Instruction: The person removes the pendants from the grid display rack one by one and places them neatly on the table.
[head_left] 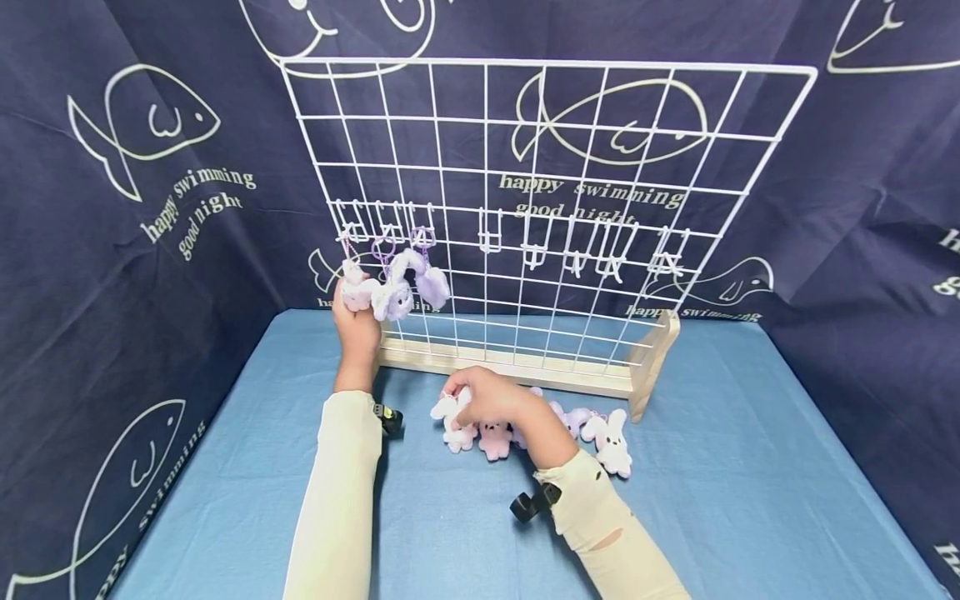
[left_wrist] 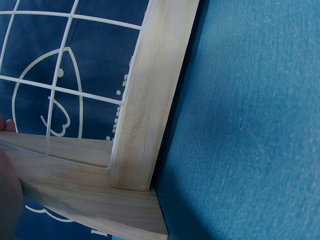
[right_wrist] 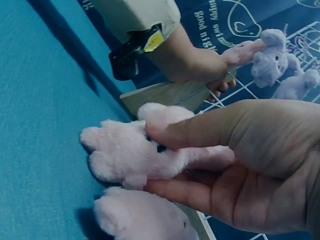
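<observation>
My right hand (head_left: 487, 396) pinches a pale pink plush bunny keychain (right_wrist: 130, 150) between thumb and fingers, low over the blue cloth. Beside it lies a pink plush bunny (head_left: 495, 439). My left hand (head_left: 357, 329) grips the left wooden upright of the grid rack (head_left: 510, 364), its fingers curled round the wood in the right wrist view. Only a bit of that hand shows at the left wrist view's edge. Above it, a pink plush keychain (head_left: 358, 292) hangs from a hook and partly hides the fingers. Two purple plush keychains (head_left: 393, 298) hang alongside.
Several bare white hooks (head_left: 534, 254) sit along the grid to the right. A white plush bunny (head_left: 613, 446) and purple plush pieces (head_left: 576, 419) lie before the rack's base, partly behind my right arm. Dark fish-print fabric (head_left: 187, 292) surrounds the blue cloth (head_left: 450, 533).
</observation>
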